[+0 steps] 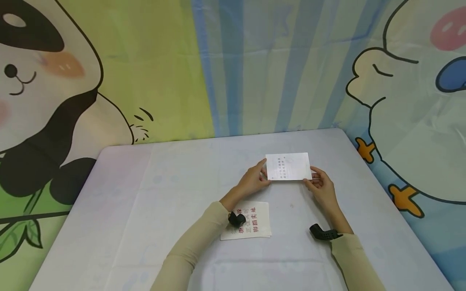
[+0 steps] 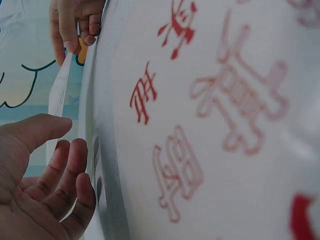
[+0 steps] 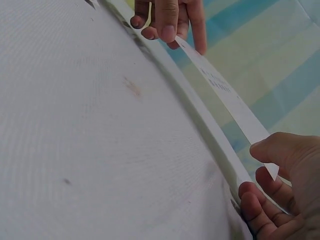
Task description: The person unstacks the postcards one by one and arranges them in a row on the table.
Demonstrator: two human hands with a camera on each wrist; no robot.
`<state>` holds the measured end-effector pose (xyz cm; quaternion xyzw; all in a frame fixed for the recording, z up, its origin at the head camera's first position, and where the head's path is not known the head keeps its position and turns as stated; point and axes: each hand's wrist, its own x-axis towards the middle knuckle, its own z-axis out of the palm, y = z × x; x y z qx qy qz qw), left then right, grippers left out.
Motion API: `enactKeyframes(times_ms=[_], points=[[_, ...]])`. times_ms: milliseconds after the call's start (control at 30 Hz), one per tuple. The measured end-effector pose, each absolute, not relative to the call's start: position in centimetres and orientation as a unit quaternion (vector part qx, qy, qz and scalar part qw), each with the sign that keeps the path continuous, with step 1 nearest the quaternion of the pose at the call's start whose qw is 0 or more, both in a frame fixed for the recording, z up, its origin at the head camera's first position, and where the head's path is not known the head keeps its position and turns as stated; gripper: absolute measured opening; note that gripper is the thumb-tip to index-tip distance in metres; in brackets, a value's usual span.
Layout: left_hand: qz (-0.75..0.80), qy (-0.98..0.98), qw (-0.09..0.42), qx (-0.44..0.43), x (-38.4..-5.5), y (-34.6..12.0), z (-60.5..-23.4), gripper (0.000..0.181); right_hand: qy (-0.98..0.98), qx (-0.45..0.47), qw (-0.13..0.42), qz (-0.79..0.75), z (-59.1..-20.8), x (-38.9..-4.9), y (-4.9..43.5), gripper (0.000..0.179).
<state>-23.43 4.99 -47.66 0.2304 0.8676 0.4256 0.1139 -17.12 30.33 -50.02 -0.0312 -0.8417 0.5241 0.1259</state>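
A white card (image 1: 291, 166) with small dark print is held up above the table between both hands. By its left edge the left hand (image 1: 252, 178) pinches it between thumb and fingers. The right hand (image 1: 322, 190) grips the lower right corner the same way; the right wrist view shows its thumb on top of the card (image 3: 225, 92). Below, on the table, lies a small stack of paper sheets (image 1: 261, 220) with red characters, partly covered by the left wrist. In the left wrist view the red-printed sheet (image 2: 165, 100) fills much of the picture.
A pale cloth covers the table (image 1: 174, 194). Printed curtains with a panda (image 1: 83, 121) on the left and a white cartoon figure (image 1: 411, 133) on the right surround it. Each wrist wears a black camera, such as the right wrist camera (image 1: 324, 233).
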Motion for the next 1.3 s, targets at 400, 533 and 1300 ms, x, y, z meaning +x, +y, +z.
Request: enactKeyframes(times_ms=[400, 533, 1300], points=[[0.416, 0.87, 0.127, 0.234, -24.1, 5.9, -47.8, 0.08, -0.832, -0.039, 0.127, 0.539, -50.6, -17.6, 31.0, 0.055], [0.407, 0.874, 0.124, 0.235, -24.4, 6.1, -47.8, 0.081, -0.833, -0.045, 0.125, 0.537, -50.6, -17.8, 31.1, 0.055], [0.395, 0.879, 0.131, 0.235, -25.8, 8.7, -48.2, 0.081, -0.819, -0.128, 0.113, 0.547, -50.3, -18.9, 32.2, 0.054]])
